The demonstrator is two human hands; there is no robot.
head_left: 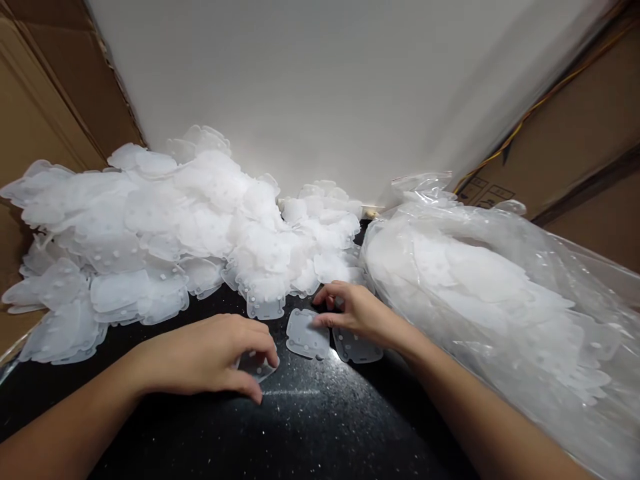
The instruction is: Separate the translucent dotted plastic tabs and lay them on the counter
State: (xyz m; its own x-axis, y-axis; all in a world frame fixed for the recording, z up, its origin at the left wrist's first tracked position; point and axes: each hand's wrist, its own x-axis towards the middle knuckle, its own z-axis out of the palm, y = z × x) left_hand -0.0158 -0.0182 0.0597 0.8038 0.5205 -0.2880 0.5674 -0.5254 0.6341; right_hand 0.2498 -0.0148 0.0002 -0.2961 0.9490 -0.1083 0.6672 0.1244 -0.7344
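Observation:
My left hand (215, 353) is curled over a small translucent plastic sheet (259, 363); its edge shows between the index finger and the thumb, and the palm hides the rest. My right hand (356, 310) has its thumb and fingers apart. Its thumb tip is at the edge of a rounded, frosted plastic sheet (306, 335) with small dots and notched edges. Another such sheet (359, 348) lies on the black tabletop just below the right palm. A large heap of the same sheets (165, 207) rises beyond both hands.
A clear plastic bag (500, 293) full of similar sheets lies on the right. Cardboard boxes stand at the left (45, 80) and right (580, 140). A pale wall (320, 87) closes off the back. The speckled black tabletop (310, 433) extends in front.

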